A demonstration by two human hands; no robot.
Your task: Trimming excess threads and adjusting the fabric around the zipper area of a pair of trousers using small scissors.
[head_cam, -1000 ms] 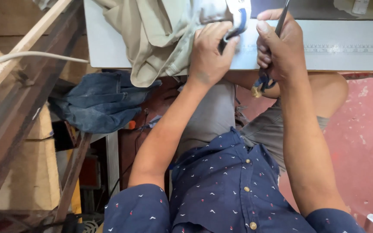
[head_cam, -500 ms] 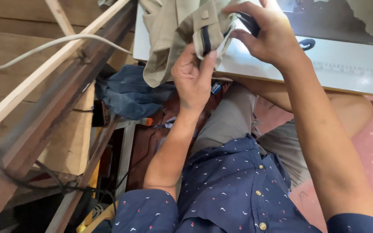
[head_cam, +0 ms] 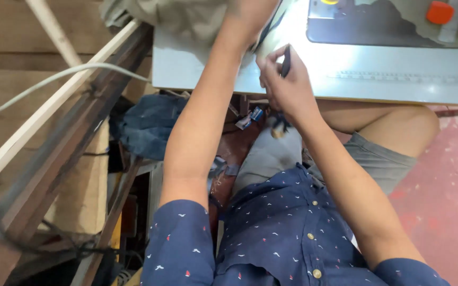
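A beige garment (head_cam: pixel 186 21) lies bunched on the far left of a pale grey table (head_cam: pixel 398 79). My left hand (head_cam: pixel 247 18) reaches up onto it and grips the cloth, where a dark strip (head_cam: pixel 269 27) comes out from under the hand; the fingertips are cut off by the top edge. My right hand (head_cam: pixel 287 87) is at the table's near edge, just right of the left forearm. It is closed around a thin dark tool (head_cam: pixel 285 61) that points up, and the tool's lower end (head_cam: pixel 279 127) hangs below the palm.
A dark machine base (head_cam: pixel 377 26) and an orange object (head_cam: pixel 440 11) sit at the back of the table. Blue denim cloth (head_cam: pixel 147 127) is piled under the table. Wooden beams (head_cam: pixel 54 159) and a white cable (head_cam: pixel 54 79) run along the left. Red floor (head_cam: pixel 451 201) lies on the right.
The view has shifted right. My left hand has moved up onto the garment near the top edge. My right hand has come down from the cloth to the table's near edge, still holding the tool.
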